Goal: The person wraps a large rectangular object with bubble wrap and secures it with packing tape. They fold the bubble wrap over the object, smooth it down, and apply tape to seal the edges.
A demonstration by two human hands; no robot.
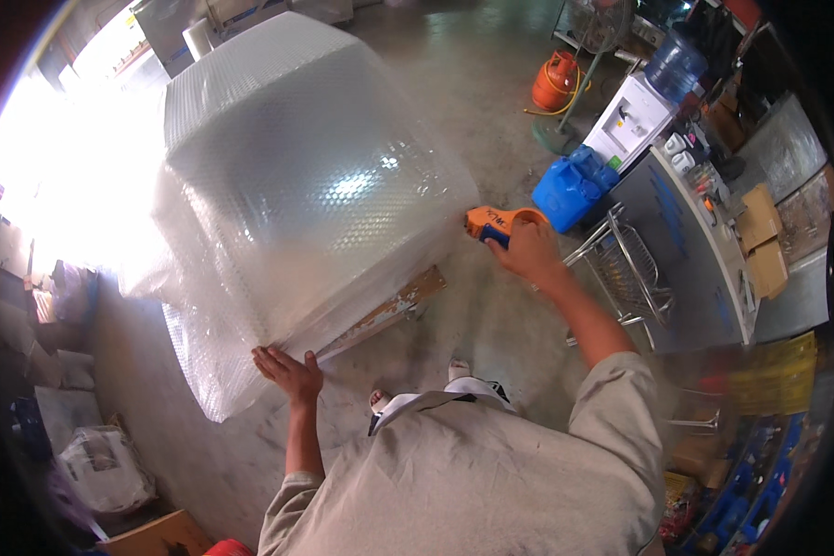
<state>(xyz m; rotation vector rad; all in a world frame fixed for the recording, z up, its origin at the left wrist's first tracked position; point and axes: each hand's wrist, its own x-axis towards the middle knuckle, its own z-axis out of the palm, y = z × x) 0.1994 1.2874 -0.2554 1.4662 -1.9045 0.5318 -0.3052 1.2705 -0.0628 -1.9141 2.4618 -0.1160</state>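
Note:
A large boxy load wrapped in clear bubble wrap (278, 176) stands in front of me on a wooden base (394, 304). Loose wrap hangs in folds at its near left corner. My left hand (290, 372) rests against the wrap's lower near edge, thumb apart and fingers stretched out. In my right hand (531, 250) is an orange tape dispenser (491, 222) with a dark blue part, gripped by its handle. Its front end is beside the right near corner of the load; whether it touches the wrap I cannot tell. What lies under the wrap is blurred by it.
To the right stand blue jerrycans (570, 190), a metal-framed chair (625, 269), a grey-fronted counter (667, 232) and a white water dispenser (632, 120). Farther back are an orange gas cylinder (556, 82) and a fan (598, 28). A white bag (107, 468) sits at lower left.

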